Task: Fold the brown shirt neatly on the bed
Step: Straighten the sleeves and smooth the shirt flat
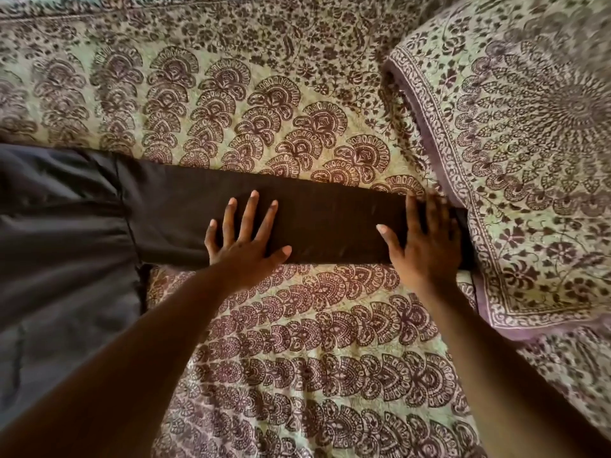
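From my remote seat I saw the brown shirt (pixel 99 226) spread across the bed (pixel 297 358), with its body bunched to the left of both hands and one long sleeve (pixel 330 223) stretched out flat to the right, running under them. The left hand (pixel 244 242) lay palm down on the sleeve, fingers straight and fanned apart, the thumb pointing toward the right hand along the sleeve's near edge. It held nothing; it only pressed the cloth flat. The right hand (pixel 426 246) rested on the far end of the same sleeve, also flat and open, thumb reaching inward toward the left hand. Its fingertips were blurred, so I could not tell exactly how they lay at the cuff, though no part of the cloth looked pinched. A dark strip of sleeve showed just past the right hand, touching the edge of a pillow (pixel 529 160) that sat right beside it. The pillow wore the same purple-and-cream print as the bedspread (pixel 231 77), which showed beyond the fingers and nearer than the wrists. Between the two hands the sleeve lay smooth and straight. Both forearms reached in from the near edge.
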Action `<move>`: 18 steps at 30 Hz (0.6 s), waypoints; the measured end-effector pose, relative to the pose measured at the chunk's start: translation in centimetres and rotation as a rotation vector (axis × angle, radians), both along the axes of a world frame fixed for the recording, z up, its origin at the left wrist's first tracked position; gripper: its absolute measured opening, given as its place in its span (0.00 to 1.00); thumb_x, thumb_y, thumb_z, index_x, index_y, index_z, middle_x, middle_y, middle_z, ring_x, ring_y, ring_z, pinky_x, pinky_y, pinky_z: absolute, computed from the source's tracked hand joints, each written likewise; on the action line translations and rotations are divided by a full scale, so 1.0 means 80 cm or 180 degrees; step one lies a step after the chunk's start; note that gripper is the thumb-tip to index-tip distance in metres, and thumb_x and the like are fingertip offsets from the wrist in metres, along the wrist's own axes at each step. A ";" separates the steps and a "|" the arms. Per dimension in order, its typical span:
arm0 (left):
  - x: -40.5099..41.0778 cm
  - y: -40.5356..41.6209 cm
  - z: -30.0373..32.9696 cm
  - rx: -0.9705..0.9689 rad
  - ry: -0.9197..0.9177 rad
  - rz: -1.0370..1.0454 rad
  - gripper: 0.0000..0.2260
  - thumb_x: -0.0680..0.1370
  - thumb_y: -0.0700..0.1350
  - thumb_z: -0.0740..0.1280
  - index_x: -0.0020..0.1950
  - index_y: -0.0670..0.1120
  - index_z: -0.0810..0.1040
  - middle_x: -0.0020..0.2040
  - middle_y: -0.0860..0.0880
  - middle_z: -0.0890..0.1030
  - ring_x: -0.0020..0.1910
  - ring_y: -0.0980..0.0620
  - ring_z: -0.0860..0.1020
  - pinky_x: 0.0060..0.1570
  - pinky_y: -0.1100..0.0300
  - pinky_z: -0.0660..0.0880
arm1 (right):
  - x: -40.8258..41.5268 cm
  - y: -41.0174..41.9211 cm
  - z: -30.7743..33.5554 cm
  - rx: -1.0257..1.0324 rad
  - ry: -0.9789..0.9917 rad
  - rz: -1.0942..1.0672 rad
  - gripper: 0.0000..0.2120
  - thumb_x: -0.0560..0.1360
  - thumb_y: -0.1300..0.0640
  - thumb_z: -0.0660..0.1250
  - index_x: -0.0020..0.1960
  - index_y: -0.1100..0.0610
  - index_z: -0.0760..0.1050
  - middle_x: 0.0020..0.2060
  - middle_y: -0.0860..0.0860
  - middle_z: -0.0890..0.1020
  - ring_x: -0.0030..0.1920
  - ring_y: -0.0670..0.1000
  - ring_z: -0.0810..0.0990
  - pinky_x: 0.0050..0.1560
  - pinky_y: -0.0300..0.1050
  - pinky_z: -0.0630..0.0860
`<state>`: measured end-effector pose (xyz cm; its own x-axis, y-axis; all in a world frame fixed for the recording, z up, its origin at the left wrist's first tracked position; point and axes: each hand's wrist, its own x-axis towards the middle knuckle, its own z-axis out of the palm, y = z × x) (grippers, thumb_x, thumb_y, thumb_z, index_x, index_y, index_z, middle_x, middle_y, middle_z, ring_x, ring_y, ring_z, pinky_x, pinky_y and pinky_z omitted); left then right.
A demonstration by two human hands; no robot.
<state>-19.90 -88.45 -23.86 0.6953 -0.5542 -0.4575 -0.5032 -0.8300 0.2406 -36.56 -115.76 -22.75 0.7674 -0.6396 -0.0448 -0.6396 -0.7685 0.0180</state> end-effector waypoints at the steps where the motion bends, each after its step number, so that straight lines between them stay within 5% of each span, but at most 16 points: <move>1: -0.001 0.000 0.001 0.0020 0.0025 0.0019 0.37 0.78 0.74 0.50 0.78 0.68 0.29 0.79 0.60 0.25 0.81 0.47 0.29 0.78 0.38 0.37 | 0.012 0.009 0.003 0.0021 -0.0051 -0.0179 0.43 0.81 0.27 0.44 0.82 0.56 0.59 0.82 0.61 0.57 0.82 0.66 0.54 0.79 0.68 0.56; 7: 0.012 -0.006 0.018 -0.0097 0.0510 0.0267 0.35 0.81 0.65 0.60 0.79 0.72 0.39 0.81 0.63 0.32 0.82 0.51 0.32 0.78 0.43 0.37 | 0.078 0.104 -0.010 0.0494 -0.0043 0.1227 0.37 0.83 0.31 0.42 0.85 0.51 0.48 0.85 0.52 0.48 0.84 0.56 0.46 0.81 0.68 0.48; 9: 0.028 0.004 0.023 -0.0643 0.0988 0.0401 0.30 0.81 0.59 0.65 0.79 0.71 0.54 0.84 0.62 0.42 0.83 0.52 0.40 0.80 0.46 0.42 | 0.077 0.116 -0.017 0.0471 -0.0100 0.0285 0.38 0.83 0.31 0.44 0.85 0.54 0.47 0.84 0.54 0.47 0.84 0.57 0.46 0.80 0.67 0.43; 11: 0.040 0.035 0.029 -0.1828 0.1230 0.0846 0.21 0.77 0.51 0.68 0.70 0.63 0.74 0.83 0.55 0.59 0.82 0.49 0.56 0.80 0.51 0.57 | 0.095 0.136 -0.007 0.0801 -0.0161 -0.0812 0.41 0.83 0.34 0.48 0.84 0.61 0.46 0.84 0.61 0.46 0.83 0.63 0.43 0.81 0.68 0.42; 14: 0.048 0.105 0.035 -0.2094 -0.0217 0.1056 0.18 0.77 0.45 0.62 0.65 0.48 0.80 0.75 0.47 0.73 0.73 0.42 0.71 0.72 0.50 0.69 | 0.154 0.211 0.007 0.0847 -0.0451 -0.0389 0.38 0.85 0.39 0.51 0.84 0.63 0.48 0.83 0.63 0.48 0.83 0.66 0.42 0.80 0.65 0.39; 16: 0.055 0.153 0.037 -0.1677 -0.1096 0.1052 0.21 0.78 0.47 0.59 0.69 0.45 0.77 0.74 0.44 0.74 0.73 0.40 0.71 0.70 0.43 0.69 | 0.197 0.274 0.006 0.0714 -0.0693 0.0618 0.33 0.85 0.43 0.52 0.83 0.61 0.53 0.83 0.60 0.52 0.83 0.63 0.45 0.80 0.63 0.42; 18: 0.063 0.191 0.026 -0.1328 -0.1210 0.1179 0.24 0.80 0.51 0.56 0.75 0.46 0.72 0.78 0.45 0.69 0.78 0.40 0.65 0.72 0.39 0.66 | 0.227 0.324 0.002 0.0680 -0.0623 0.1403 0.31 0.85 0.44 0.53 0.84 0.57 0.56 0.84 0.56 0.53 0.84 0.60 0.46 0.80 0.66 0.47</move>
<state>-14.88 -73.16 -21.82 0.9438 -0.3255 0.0572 -0.3164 -0.8400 0.4407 -18.37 -89.87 -22.59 0.9686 -0.2464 0.0321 -0.2304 -0.9388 -0.2560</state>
